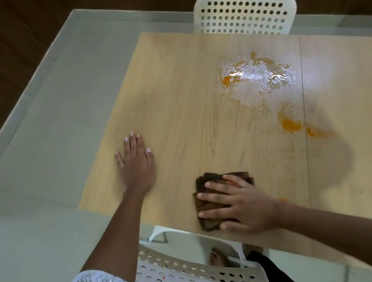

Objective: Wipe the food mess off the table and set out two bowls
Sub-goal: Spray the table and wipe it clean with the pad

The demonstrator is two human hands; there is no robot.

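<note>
Item: cloth (203, 183), soft, limp; my right hand (238, 206) fingers (211, 196) spread flat atop it. Left hand (137, 164) flat on tabletop (186, 106).

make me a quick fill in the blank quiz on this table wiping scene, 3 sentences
1. The right hand presses flat on a dark ____ near the table's front edge.
2. The left hand lies flat on the table, holding ____.
3. The smears of food mess on the table are ____ in colour.

Missing words: cloth; nothing; orange
</note>
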